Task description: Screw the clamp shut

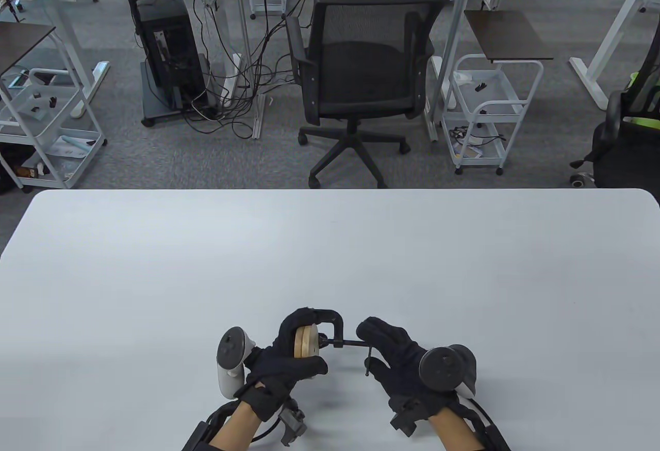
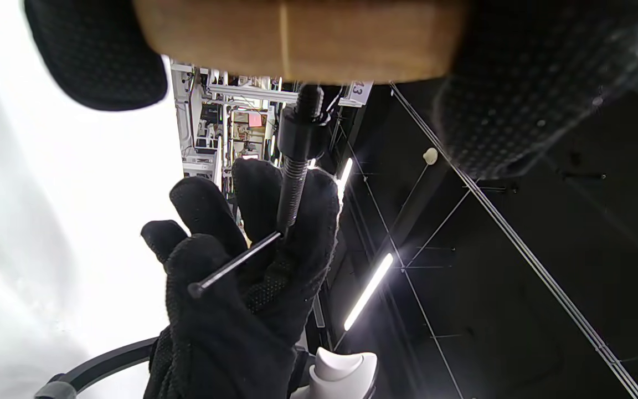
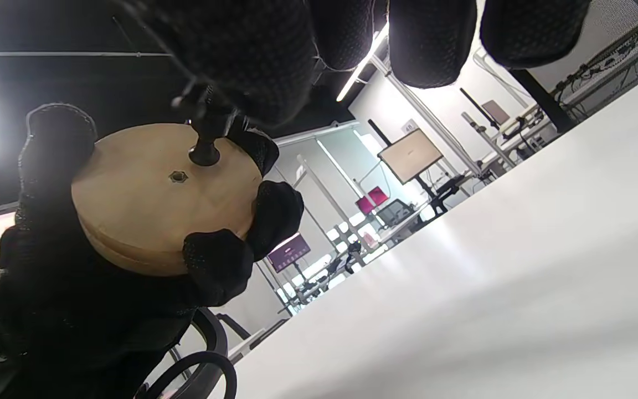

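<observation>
- Office clutter sits behind the white counter (image 1: 330, 245): a black mesh chair (image 1: 358, 74), wire carts and cabling.
- At the counter's near edge, the left hand (image 1: 289, 358) holds a black C-clamp (image 1: 330, 323) off the surface, its frame arching over a stack of round wooden discs (image 1: 305, 341).
- Left fingers (image 3: 216, 263) curl around the disc rim, gripping the wood from several sides; the thumb side hides part of the frame.
- On the right, the right hand (image 1: 394, 350) closes on the end of the threaded screw (image 1: 344, 344), fingers (image 2: 202, 208) pressed together around it. The thin sliding crossbar handle (image 2: 236, 263) lies across the palm, one end sticking out below the hand.
- In the right wrist view, the screw's swivel pad (image 3: 205, 155) looks to be touching the disc face, off-centre from the small hex fitting (image 3: 178, 177) in the middle. So the clamp seems nearly shut, with the final tightening left.
- Risks, as I judge them:
  - the off-centre pad could tilt the discs or walk across the wood as torque builds;
  - the loose crossbar may slide through and cost leverage;
  - with the clamp held in the air, a hard turn could twist it out of the left grip.
</observation>
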Available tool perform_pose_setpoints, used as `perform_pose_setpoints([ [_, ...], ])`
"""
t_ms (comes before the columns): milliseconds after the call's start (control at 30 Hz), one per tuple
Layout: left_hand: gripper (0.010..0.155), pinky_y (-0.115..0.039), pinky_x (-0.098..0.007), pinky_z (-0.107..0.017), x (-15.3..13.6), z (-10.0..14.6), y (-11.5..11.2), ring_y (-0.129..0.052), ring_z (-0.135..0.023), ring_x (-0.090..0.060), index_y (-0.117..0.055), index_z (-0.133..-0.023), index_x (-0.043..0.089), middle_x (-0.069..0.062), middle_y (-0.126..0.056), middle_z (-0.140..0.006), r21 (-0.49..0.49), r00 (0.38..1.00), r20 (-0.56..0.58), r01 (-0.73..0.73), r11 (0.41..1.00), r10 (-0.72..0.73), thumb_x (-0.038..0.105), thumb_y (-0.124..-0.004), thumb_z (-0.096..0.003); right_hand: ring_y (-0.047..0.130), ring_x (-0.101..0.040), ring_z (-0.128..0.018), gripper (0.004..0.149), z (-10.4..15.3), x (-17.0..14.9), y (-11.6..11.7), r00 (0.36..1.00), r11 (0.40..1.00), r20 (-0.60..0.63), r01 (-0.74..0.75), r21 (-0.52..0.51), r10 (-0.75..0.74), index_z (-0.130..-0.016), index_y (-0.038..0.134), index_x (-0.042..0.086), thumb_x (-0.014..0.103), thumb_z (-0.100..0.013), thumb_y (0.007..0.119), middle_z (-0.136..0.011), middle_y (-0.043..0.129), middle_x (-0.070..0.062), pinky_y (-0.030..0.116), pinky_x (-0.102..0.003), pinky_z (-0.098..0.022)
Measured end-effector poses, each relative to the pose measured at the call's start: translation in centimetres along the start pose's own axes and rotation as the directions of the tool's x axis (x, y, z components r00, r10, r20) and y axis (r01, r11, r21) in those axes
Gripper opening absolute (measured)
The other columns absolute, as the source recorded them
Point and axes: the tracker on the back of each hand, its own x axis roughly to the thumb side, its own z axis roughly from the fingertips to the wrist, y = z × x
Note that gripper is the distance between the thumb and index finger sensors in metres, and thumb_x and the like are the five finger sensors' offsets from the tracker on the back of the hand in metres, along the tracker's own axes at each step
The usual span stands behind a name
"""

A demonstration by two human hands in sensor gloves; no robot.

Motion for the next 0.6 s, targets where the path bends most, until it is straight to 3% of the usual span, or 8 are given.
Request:
perform_pose_setpoints([
  [133, 0.099, -0.082, -0.063, -0.054, 0.0, 0.0, 0.1, -0.052, -0.1, -0.059, -0.035, -0.113, 0.036, 0.01, -0.032, -0.123, -0.003, 1.0, -0.003, 0.001, 1.0, -0.001, 0.055, -0.101, -0.0415, 0.065, -0.046, -0.091, 0.072, 0.0, -0.1, -0.1, 0.998, 0.998, -0.016, 0.061, -0.003, -0.061, -0.106, 0.056, 0.033, 0.035, -0.041, 0.089, -0.111, 0.057, -0.011, 0.064, -0.064, -0.059],
  [167, 0.099, -0.082, -0.064, -0.054, 0.1, 0.0, 0.0, -0.052, -0.1, -0.059, -0.035, -0.113, 0.036, 0.003, -0.032, -0.123, -0.006, 1.0, -0.006, -0.002, 1.0, 0.002, 0.055, -0.101, -0.0416, 0.065, -0.047, -0.091, 0.069, 0.0, -0.1, -0.1, 0.997, 0.998, -0.019, 0.07, -0.005, -0.07, -0.105, 0.061, 0.029, 0.038, -0.041, 0.088, -0.11, 0.059, -0.013, 0.064, -0.064, -0.058],
  [233, 0.099, -0.082, -0.064, -0.054, 0.0, 0.0, 0.0, -0.052, -0.1, -0.059, -0.035, -0.113, 0.036, 0.01, -0.032, -0.123, -0.015, 1.0, -0.007, 0.013, 1.0, -0.013, 0.055, -0.101, -0.0415, 0.065, -0.047, -0.091, 0.066, 0.1, -0.1, -0.2, 0.996, 0.996, -0.026, 0.083, -0.014, -0.084, -0.102, 0.067, 0.023, 0.043, -0.042, 0.085, -0.108, 0.062, -0.015, 0.064, -0.065, -0.058],
  [267, 0.099, -0.082, -0.064, -0.055, 0.0, 0.0, -0.1, -0.052, -0.1, -0.059, -0.035, -0.113, 0.036, 0.003, -0.032, -0.124, -0.017, 1.0, -0.008, 0.014, 1.0, -0.014, 0.055, -0.101, -0.0414, 0.066, -0.047, -0.09, 0.064, 0.0, -0.2, -0.2, 0.995, 0.996, -0.035, 0.093, -0.017, -0.094, -0.1, 0.07, 0.021, 0.046, -0.043, 0.083, -0.106, 0.065, -0.015, 0.065, -0.065, -0.058],
  [600, 0.099, -0.081, -0.064, -0.054, 0.0, -0.1, -0.4, -0.052, -0.1, -0.059, -0.036, -0.113, 0.037, 0.002, -0.032, -0.124, -0.041, 0.999, -0.004, 0.046, 0.998, -0.046, 0.054, -0.101, -0.0411, 0.077, -0.047, -0.082, 0.057, 0.1, -1.6, 0.2, 0.938, 0.95, -0.15, 0.31, -0.039, -0.313, -0.088, 0.085, 0.013, 0.051, -0.047, 0.075, -0.091, 0.085, -0.017, 0.069, -0.065, -0.053],
])
